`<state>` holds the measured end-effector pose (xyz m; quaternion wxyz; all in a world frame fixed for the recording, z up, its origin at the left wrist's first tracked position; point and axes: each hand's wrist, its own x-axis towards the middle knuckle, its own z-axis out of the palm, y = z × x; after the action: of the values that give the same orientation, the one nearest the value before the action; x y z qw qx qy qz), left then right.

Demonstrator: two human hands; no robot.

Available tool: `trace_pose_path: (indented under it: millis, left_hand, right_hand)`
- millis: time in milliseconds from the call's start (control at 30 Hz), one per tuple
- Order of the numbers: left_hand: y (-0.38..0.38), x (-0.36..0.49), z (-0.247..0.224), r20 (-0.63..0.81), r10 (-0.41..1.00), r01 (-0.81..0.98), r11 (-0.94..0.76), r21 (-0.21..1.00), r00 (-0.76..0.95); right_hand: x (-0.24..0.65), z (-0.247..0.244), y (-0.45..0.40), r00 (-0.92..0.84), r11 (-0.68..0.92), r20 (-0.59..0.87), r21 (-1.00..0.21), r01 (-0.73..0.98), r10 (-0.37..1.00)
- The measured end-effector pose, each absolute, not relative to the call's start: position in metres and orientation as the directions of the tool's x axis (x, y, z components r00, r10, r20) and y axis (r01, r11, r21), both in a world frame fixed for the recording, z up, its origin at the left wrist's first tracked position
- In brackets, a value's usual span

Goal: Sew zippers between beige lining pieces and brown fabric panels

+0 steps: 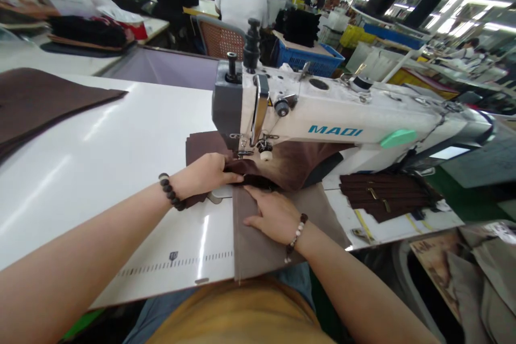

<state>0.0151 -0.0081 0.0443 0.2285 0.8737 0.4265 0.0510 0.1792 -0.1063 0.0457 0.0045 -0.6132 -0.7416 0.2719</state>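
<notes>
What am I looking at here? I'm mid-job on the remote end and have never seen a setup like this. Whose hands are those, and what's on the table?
It is one picture, from a camera on the person's head looking forward and down, so both bare forearms are the wearer's own. The white machine is a sewing machine, standing on a white table. The left hand is on dark brown fabric by the needle area; I can't tell whether it pinches or only presses. The right hand rests with fingers spread on grey-brown fabric nearer the wearer. Also on the table are brown material at the far left and a stack of brown pieces at the right.
</notes>
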Motion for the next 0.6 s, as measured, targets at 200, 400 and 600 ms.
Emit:
trace_pose_path:
  millis: [200, 400, 600]
  left_hand:
    - [-0.027, 0.018, 0.034, 0.012, 0.753, 0.712, -0.627, 0.316, 0.657]
    - [-0.03, 0.012, 0.031, 0.092, 0.717, 0.614, -0.65, 0.449, 0.691]
    - [-0.014, 0.004, 0.031, 0.125, 0.769, 0.402, -0.456, 0.794, 0.627]
  right_hand:
    - [0.181, 0.041, -0.111, -0.244, 0.095, -0.313, -0.425, 0.9, 0.918]
    - [0.191, 0.044, -0.12, -0.572, 0.142, -0.399, -0.719, 0.68, 0.717]
    - [0.202, 0.036, -0.085, -0.363, 0.077, -0.395, -0.58, 0.811, 0.844]
